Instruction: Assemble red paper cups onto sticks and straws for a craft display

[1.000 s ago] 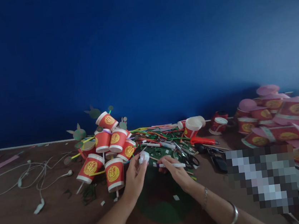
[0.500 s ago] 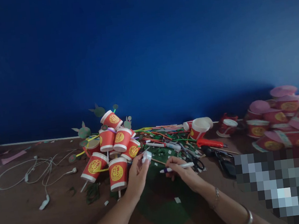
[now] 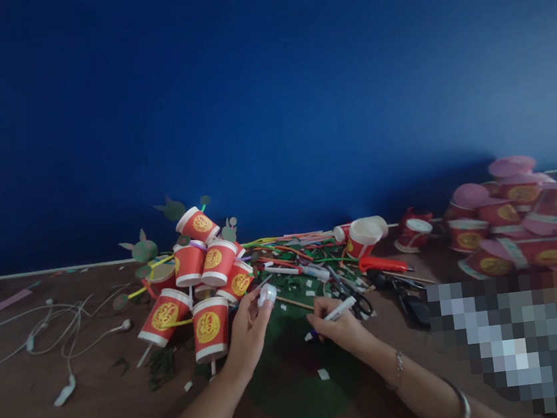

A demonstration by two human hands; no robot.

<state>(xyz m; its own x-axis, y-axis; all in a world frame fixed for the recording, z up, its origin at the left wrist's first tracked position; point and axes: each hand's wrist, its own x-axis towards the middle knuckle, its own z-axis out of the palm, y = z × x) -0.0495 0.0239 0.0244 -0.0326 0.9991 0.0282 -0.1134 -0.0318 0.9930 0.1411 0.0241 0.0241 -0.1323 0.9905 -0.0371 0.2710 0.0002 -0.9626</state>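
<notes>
My right hand is closed round a white marker with a purple end, its tip tilted down over the dark green round sheet. A little to the left, my left hand pinches a small, shiny, whitish round piece that looks like a roll of clear tape; blur hides its detail. A thin wooden stick lies between the two hands. Just left of my left hand stand red paper cups piled on sticks, with green paper rabbit heads among them.
Scissors, a red-handled tool, markers and paper scraps lie beyond my hands. White earphones are tangled at the left. Cups with pink discs crowd the right side. A blue wall closes off the back.
The marker has tilted more steeply, its purple end now pointing lower. My right hand has dropped slightly. The whole view has shifted a little, and my left hand still holds the small roll.
</notes>
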